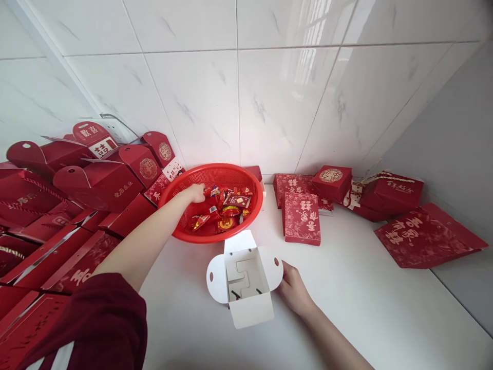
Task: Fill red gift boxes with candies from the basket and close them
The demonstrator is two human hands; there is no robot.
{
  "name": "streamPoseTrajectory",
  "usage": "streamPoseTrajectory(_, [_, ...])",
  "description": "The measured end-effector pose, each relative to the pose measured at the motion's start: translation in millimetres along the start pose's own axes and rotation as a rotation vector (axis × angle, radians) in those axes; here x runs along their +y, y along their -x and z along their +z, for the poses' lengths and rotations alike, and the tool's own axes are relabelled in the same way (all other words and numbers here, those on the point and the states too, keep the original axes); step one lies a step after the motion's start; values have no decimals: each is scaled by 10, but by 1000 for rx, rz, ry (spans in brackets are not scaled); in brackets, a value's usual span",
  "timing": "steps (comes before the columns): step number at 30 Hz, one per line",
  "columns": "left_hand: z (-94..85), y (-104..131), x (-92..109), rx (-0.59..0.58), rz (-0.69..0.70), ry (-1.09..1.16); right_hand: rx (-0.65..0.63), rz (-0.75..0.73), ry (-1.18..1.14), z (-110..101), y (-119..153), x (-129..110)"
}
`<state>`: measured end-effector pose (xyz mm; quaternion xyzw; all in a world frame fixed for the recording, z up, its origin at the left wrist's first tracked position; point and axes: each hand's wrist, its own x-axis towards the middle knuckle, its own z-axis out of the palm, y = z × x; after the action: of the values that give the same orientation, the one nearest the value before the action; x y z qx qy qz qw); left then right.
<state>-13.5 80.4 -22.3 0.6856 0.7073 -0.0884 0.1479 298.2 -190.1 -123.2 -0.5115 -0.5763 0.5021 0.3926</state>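
Note:
My left hand [197, 193] reaches over the left part of a red plastic basket [211, 238], its fingers closed at the edge of a pile of wrapped sweets [231, 209]; whatever they hold is too small to make out. An open box [248, 277], white inside, stands in front of the basket with its flaps spread out. At the box's right flap is my right hand [291, 287], fingers curled behind the flap's edge and gripping it. The inside of the box shows its folded bottom and two small dark pieces.
Many red gift boxes [103, 185] are piled along the left. Flat red boxes [302, 218], a small red box [332, 183] and red bags [431, 236] lie at the right on the white table [358, 298]. A tiled wall [285, 92] rises behind.

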Motion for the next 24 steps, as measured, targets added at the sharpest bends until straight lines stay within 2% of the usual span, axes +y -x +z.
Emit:
streamPoseTrajectory(6, [-144, 38, -157, 72, -36, 156, 4, -10, 2, 3, 12, 7])
streamPoseTrajectory(14, [-222, 258, -307, 257, 63, 288, 6, -14, 28, 4, 14, 53])
streamPoseTrajectory(20, [-294, 479, -261, 331, 133, 260, 15, -18, 41, 15, 19, 49])
streamPoseTrajectory(24, [-336, 765, -127, 422, 202, 212, 22, -28, 51, 12, 16, 52])
